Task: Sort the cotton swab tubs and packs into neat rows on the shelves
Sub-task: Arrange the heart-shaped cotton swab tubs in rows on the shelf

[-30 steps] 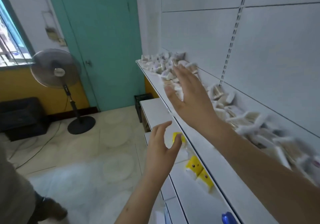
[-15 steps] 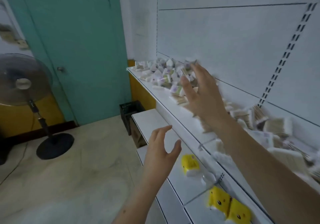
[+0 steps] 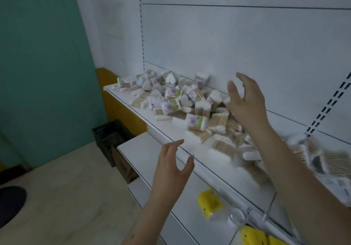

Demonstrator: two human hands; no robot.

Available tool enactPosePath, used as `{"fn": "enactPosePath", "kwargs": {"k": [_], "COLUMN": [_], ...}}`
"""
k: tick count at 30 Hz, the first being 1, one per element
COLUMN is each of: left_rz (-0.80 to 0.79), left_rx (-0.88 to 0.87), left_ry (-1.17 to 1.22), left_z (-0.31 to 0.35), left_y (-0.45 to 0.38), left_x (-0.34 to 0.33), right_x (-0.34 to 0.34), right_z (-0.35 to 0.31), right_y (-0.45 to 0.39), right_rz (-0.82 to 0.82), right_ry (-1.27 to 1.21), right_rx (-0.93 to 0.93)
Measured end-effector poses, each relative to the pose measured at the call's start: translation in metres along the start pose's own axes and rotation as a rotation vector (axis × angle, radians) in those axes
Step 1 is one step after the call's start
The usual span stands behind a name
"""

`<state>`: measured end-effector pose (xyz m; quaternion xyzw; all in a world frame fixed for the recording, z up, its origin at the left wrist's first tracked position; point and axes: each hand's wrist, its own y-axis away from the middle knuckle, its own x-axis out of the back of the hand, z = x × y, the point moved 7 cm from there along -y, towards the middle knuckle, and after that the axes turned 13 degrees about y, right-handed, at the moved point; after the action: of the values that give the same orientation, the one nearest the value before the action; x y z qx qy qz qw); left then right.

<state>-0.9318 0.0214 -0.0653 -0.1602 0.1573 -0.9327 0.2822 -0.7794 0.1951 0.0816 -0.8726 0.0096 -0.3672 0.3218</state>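
Cotton swab packs [image 3: 195, 121] piled loose on white shelf [image 3: 171, 130]; both hands, left hand [image 3: 173, 170], right hand [image 3: 247, 102], spread, empty — grab same-type packs first.

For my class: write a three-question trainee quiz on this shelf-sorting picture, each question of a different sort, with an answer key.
1. True or false: the right hand is holding a swab pack.
2. Multiple choice: the cotton swab packs on the top shelf lie (A) in neat rows, (B) in a loose heap, (C) inside a crate.
3. Fill in: the packs on the lower shelf below the left hand are coloured ____.

Key: 1 false, both hands are open and hold nothing; 2 B; 3 yellow.
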Motion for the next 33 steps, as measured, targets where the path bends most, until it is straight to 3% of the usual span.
{"fn": "enactPosePath", "kwargs": {"k": [5,9,13,17,26,33], "left_rz": [-0.103,-0.187,-0.145,-0.128,-0.293,-0.396], "left_rx": [-0.108,-0.225,-0.27,-0.202,-0.157,-0.234], "left_ry": [-0.133,-0.261,-0.256,-0.204,0.013,0.188], "left_z": [-0.018,-0.031,-0.048,-0.055,-0.066,-0.061], "left_y": [-0.077,-0.13,-0.155,-0.165,-0.165,-0.171], "left_x": [-0.02,-0.047,-0.062,-0.075,-0.071,-0.044], "right_x": [-0.035,-0.065,-0.092,-0.096,-0.087,-0.058], "right_z": [0.049,0.091,0.106,0.103,0.094,0.069], "right_y": [-0.048,-0.076,-0.077,-0.076,-0.059,-0.041], "right_rz": [0.038,-0.067,-0.268,-0.28,-0.14,0.105], "right_ry": [0.083,0.249,0.45,0.636,0.718,0.665], "right_rx": [-0.107,-0.228,-0.208,-0.142,-0.334,-0.451]}}
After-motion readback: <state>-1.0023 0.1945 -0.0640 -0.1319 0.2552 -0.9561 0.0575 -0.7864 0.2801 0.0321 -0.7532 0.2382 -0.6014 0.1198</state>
